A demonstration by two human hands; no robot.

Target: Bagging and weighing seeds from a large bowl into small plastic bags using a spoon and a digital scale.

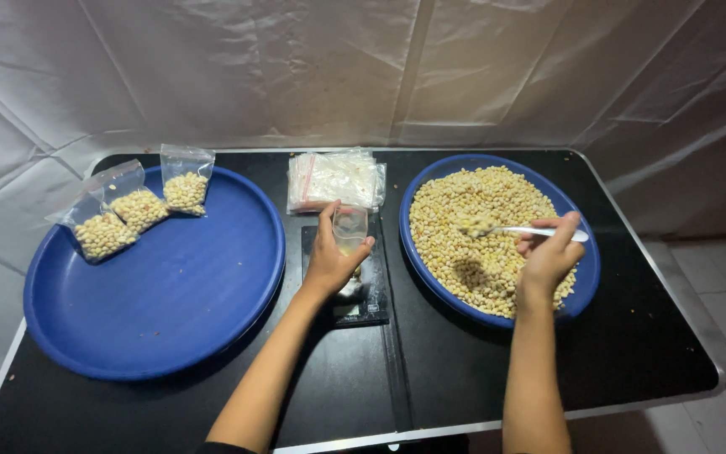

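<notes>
My right hand (549, 255) grips a white spoon (521, 229) loaded with pale beans, held just above the blue tray of beans (586, 277) on the right. My left hand (331, 256) holds a small clear plastic bag (349, 228) upright over a small black scale (365, 304) in the middle of the table. The bag's mouth faces up and a few beans seem to lie inside.
A large blue tray (170, 294) on the left carries three filled bean bags (139, 208) at its far edge. A stack of flat clear bags (336, 178) lies behind the scale. The black table (632, 353) stands against white sheeting, with tiled floor to the right.
</notes>
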